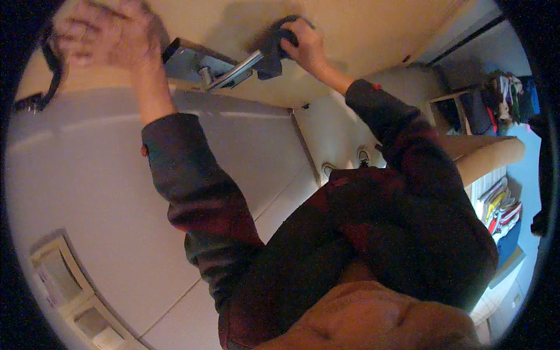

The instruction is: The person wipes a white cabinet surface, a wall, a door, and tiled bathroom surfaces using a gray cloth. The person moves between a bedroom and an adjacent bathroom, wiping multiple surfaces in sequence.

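Note:
A silver lever handle on a metal plate sticks out from a pale panel at the top. Around or against its far end is a dark cloth, pinched between the fingers and thumb of my right hand. My left hand is at the upper left, blurred, in front of a dark rounded shape; whether it grips anything is unclear. Beside it a dark curved strap-like thing runs down at the picture's rim.
A large pale panel fills the left side, with a framed fitting low down. Shoes show on the floor below. On the right are hanging clothes, a brown padded edge and a stack of folded items.

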Tool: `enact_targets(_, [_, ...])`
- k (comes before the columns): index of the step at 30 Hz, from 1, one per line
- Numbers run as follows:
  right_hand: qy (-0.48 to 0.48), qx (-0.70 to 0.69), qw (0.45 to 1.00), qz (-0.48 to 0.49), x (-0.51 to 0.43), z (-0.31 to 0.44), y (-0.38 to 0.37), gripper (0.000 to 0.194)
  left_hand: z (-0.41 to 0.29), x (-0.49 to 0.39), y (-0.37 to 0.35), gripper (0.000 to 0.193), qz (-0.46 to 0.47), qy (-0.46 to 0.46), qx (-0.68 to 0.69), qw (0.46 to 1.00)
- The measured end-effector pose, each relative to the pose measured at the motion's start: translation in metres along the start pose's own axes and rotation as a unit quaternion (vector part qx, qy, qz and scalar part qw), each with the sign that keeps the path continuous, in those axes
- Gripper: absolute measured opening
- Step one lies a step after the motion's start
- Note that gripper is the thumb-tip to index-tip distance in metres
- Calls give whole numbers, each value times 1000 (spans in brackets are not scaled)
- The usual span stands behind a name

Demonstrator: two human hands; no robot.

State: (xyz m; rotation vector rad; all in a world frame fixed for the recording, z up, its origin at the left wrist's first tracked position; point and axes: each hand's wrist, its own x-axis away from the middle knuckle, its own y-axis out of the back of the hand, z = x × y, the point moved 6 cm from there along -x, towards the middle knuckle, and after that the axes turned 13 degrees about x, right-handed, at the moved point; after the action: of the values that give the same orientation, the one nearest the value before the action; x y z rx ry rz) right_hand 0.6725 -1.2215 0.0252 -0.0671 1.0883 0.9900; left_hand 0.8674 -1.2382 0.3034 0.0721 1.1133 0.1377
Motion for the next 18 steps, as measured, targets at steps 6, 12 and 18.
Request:
enact_targets(6, [10,34,957,287,73,22,-67,30,-17,14,29,59,-4,32,180,983])
enact_targets(12, [-21,-195,927,320,94,84,-55,29,-21,29,57,56,88,88,220,968])
enact_targets(18, [66,-267,914,298,70,181,-21,33,-18,56,70,50,93,164,273,943])
